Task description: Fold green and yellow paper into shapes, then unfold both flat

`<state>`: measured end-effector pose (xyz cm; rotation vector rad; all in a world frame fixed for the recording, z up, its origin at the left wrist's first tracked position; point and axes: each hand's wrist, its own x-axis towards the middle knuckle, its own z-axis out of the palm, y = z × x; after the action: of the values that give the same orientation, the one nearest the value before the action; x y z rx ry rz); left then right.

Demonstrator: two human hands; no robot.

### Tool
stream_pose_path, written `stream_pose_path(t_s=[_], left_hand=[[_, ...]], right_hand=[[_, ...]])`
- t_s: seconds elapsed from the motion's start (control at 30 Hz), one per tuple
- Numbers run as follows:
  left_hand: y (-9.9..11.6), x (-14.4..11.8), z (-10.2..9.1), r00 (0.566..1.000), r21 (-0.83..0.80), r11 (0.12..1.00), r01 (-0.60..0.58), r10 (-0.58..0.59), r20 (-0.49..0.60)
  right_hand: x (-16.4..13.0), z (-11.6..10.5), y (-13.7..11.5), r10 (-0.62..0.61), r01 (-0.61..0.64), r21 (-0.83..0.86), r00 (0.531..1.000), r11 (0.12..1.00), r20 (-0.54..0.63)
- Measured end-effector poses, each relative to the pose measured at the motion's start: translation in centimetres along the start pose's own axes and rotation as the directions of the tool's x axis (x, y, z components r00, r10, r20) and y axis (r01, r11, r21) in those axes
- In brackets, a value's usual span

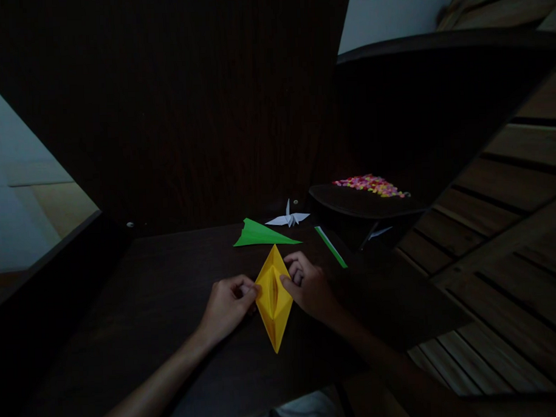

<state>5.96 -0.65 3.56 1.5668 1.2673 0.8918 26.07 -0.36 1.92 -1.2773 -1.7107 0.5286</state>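
Yellow paper (274, 297), folded into a long diamond with central crease, flat on dark table.

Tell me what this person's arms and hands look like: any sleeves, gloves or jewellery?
Both forearms are bare as far as the picture shows, with no sleeves in view. The left hand and right hand wear no gloves. The dim light makes it impossible to tell if there are rings; no watch or bracelet shows at either wrist.
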Motion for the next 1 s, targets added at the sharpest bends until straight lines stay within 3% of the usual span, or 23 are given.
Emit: stream_pose_path(t_s=[0.1,0.23,0.47,0.73,1.0], left_hand=[[0.4,0.4,0.5,1.000,-0.028,1.000,0.005,-0.005,0.022],[0.6,1.6,1.1,0.999,-0.090,0.996,0.018,-0.015,0.032],[1.2,5.0,3.1,0.993,-0.193,0.980,0.053,-0.032,0.112],[1.3,8.5,6.4,0.987,-0.173,0.985,0.008,0.020,0.162],[-0.8,7.8,4.8,0.987,-0.021,0.995,-0.093,0.094,0.132]], right_hand=[[0.3,-0.6,-0.2,0.004,-0.005,-0.012,1.000,1.000,-0.012],[0.3,-1.9,0.1,0.140,-0.140,0.048,0.990,0.989,0.012],[0.4,-3.9,2.2,0.259,-0.242,0.284,0.966,0.928,-0.022],[2.0,-5.7,4.2,0.431,-0.392,0.350,0.902,0.851,-0.038],[4.1,-8.2,7.3,0.511,-0.444,0.361,0.852,0.820,-0.113]])
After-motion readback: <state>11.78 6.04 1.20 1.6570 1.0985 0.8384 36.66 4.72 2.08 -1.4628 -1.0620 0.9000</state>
